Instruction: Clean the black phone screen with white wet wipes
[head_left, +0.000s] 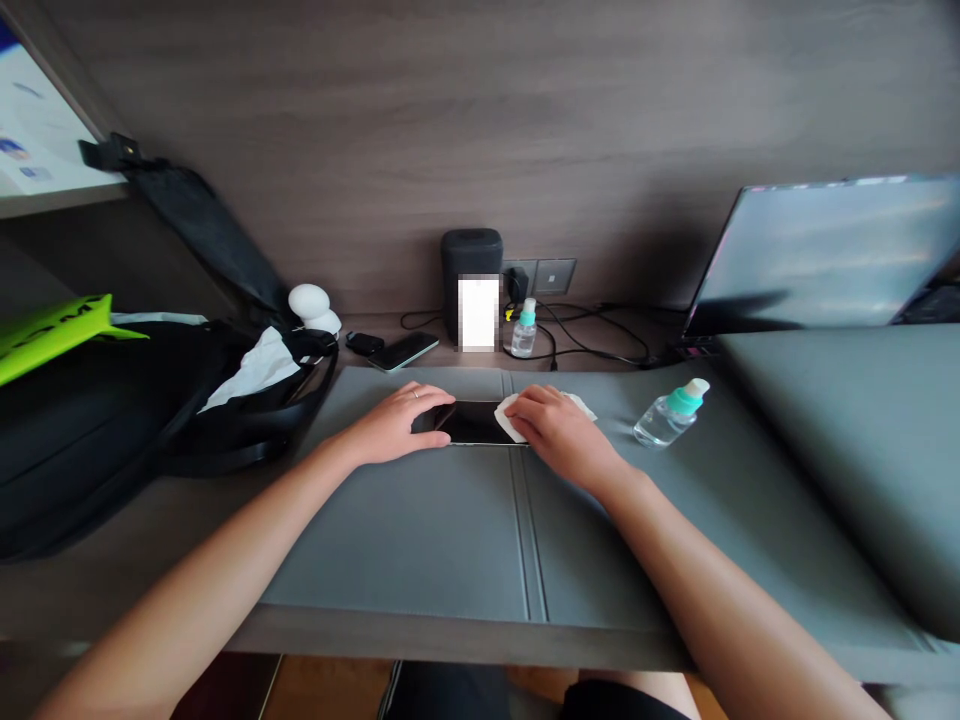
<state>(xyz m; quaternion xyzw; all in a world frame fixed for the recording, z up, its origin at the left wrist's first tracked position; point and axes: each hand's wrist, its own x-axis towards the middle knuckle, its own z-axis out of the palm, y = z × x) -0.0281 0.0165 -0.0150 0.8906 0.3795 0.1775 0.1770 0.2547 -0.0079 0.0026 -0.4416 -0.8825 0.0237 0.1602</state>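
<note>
A phone (480,424) with a dark screen lies lengthwise on the grey desk mat (405,530). My left hand (401,424) grips its left end, thumb on the near edge and fingers on the far edge. Under the fingers of my right hand (559,432) is a white tissue (508,418), pressed onto the right part of the phone. Another corner of the tissue shows beyond that hand. To the right, a clear spray bottle (666,418) with a teal collar lies tilted on the mat.
A second spray bottle (524,332) stands by a black speaker-like box (471,250) at the wall. Another phone (405,351) lies left of it. A black backpack (97,430) fills the left side. At right are a laptop (817,260) and a grey padded case (847,430). Cables (600,340) run behind.
</note>
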